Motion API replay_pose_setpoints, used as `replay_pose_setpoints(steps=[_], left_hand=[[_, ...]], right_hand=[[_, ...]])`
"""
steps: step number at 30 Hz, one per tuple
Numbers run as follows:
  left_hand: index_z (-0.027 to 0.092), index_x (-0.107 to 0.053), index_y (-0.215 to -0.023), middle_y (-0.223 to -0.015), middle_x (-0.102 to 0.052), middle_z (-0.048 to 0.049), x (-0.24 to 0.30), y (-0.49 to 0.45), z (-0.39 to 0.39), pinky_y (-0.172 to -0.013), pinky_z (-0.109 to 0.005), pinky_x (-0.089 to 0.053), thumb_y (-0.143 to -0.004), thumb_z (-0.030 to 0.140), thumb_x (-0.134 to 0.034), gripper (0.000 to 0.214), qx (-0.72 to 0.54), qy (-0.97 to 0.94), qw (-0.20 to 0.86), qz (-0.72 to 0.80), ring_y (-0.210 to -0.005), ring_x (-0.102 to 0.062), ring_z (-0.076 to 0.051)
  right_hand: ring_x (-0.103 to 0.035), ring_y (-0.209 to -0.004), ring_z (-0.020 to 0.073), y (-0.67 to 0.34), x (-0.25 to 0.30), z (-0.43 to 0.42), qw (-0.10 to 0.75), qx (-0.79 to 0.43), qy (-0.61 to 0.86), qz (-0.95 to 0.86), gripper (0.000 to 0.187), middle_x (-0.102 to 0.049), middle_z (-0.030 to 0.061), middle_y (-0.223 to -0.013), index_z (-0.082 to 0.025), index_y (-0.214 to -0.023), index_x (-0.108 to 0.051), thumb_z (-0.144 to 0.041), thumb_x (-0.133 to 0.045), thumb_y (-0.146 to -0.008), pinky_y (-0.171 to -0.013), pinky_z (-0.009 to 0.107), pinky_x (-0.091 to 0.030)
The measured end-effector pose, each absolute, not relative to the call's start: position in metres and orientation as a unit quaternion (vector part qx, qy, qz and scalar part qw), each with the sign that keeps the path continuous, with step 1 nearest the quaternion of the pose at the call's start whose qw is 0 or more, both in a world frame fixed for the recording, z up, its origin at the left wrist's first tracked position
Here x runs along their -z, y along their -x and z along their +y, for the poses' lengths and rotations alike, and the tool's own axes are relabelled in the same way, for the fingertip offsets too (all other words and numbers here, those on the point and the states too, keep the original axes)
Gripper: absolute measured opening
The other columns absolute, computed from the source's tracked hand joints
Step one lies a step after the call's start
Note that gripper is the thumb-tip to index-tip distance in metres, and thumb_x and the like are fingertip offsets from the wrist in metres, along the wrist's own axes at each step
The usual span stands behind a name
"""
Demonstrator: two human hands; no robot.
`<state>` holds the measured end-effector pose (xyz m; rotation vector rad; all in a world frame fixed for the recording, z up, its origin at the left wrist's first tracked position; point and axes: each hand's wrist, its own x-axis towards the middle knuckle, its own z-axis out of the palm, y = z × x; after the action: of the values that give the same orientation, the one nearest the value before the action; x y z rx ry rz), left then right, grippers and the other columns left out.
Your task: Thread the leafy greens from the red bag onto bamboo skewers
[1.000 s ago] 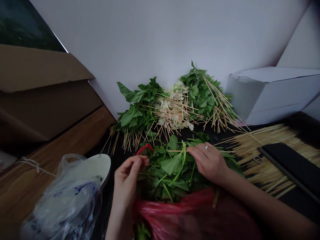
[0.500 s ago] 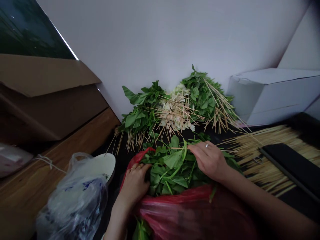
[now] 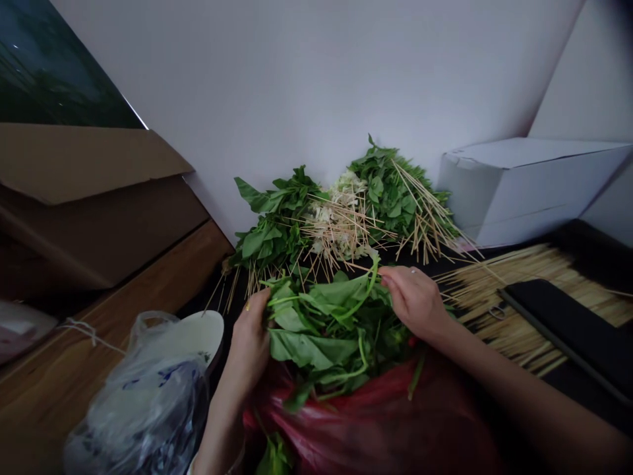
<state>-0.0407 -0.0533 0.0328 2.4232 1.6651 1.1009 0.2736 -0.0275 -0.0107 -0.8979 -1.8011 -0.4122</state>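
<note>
A loose bunch of green leafy stems point(image 3: 326, 323) sits in an open red plastic bag point(image 3: 376, 422) right in front of me. My left hand point(image 3: 251, 343) grips the left side of the bunch, fingers curled into the leaves. My right hand point(image 3: 415, 300), with a ring on it, pinches a stem at the bunch's upper right. The bunch is raised a little out of the bag.
Skewered greens and white pieces point(image 3: 341, 211) are heaped against the wall. Bare bamboo skewers point(image 3: 499, 297) lie at the right under a black flat object point(image 3: 564, 330). A white box point(image 3: 524, 185) stands behind. A clear plastic bag point(image 3: 143, 402), a white plate point(image 3: 195, 333) and cardboard boxes point(image 3: 93, 198) are at the left.
My left hand went from the bag's edge into the leaves and took hold. Both hands have lifted the bunch up out of the red bag.
</note>
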Motion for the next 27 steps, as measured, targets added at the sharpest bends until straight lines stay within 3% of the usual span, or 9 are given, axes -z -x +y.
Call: replay_pose_setpoints(steps=[10,14,17,20,25,27], left_hand=[[0.02,-0.056,-0.126,-0.106,-0.067,-0.0076,-0.063,0.041,-0.053,-0.083,-0.04,-0.052,-0.079,0.027,-0.06,0.047,-0.468,-0.676,-0.1,0.561,-0.092,-0.064,-0.026],[0.02,-0.055,-0.125,-0.118,-0.065,-0.0111,-0.073,0.035,-0.043,-0.09,-0.043,-0.05,-0.085,0.023,-0.056,0.04,-0.486,-0.682,-0.155,0.524,-0.105,-0.062,-0.028],[0.023,-0.059,-0.121,-0.137,-0.057,-0.0127,-0.083,0.035,-0.031,-0.101,-0.047,-0.045,-0.09,0.018,-0.053,0.031,-0.403,-0.79,-0.216,0.409,-0.125,-0.054,-0.03],[0.025,-0.064,-0.114,-0.143,-0.055,-0.0102,-0.094,0.032,-0.025,-0.111,-0.053,-0.036,-0.092,0.013,-0.054,0.028,-0.268,-0.886,-0.24,0.292,-0.136,-0.046,-0.03],[0.026,-0.066,-0.11,-0.144,-0.058,-0.0061,-0.084,0.0,-0.035,-0.117,-0.058,-0.026,-0.095,0.011,-0.052,0.025,-0.106,-0.945,-0.254,0.177,-0.141,-0.043,-0.026],[0.023,-0.063,-0.12,-0.145,-0.056,-0.0105,-0.071,-0.013,-0.043,-0.118,-0.057,-0.025,-0.095,0.009,-0.051,0.031,-0.081,-0.962,-0.22,0.141,-0.141,-0.042,-0.027]], right_hand=[[-0.063,-0.066,0.0171,-0.284,0.013,-0.019,0.567,0.029,0.45,-0.689,0.017,-0.067,0.0015,-0.076,-0.02,-0.104,-0.059,-0.022,-0.042,-0.099,-0.065,0.029,-0.047],[-0.064,-0.067,0.0165,-0.286,0.013,-0.017,0.577,0.003,0.462,-0.674,0.017,-0.066,0.0005,-0.075,-0.02,-0.103,-0.059,-0.024,-0.042,-0.1,-0.066,0.028,-0.047],[-0.065,-0.068,0.0161,-0.287,0.014,-0.016,0.581,-0.005,0.469,-0.666,0.017,-0.066,0.0003,-0.075,-0.021,-0.103,-0.059,-0.025,-0.042,-0.1,-0.066,0.027,-0.047],[-0.065,-0.068,0.016,-0.287,0.015,-0.015,0.58,-0.006,0.469,-0.666,0.018,-0.066,0.0002,-0.074,-0.021,-0.102,-0.059,-0.026,-0.042,-0.1,-0.065,0.027,-0.047],[-0.065,-0.067,0.0164,-0.285,0.017,-0.015,0.578,-0.005,0.467,-0.669,0.018,-0.066,0.0006,-0.074,-0.021,-0.101,-0.059,-0.028,-0.042,-0.099,-0.065,0.028,-0.048],[-0.065,-0.067,0.0163,-0.285,0.018,-0.015,0.579,-0.008,0.467,-0.668,0.019,-0.066,0.0006,-0.074,-0.021,-0.101,-0.059,-0.028,-0.042,-0.1,-0.064,0.027,-0.048]])
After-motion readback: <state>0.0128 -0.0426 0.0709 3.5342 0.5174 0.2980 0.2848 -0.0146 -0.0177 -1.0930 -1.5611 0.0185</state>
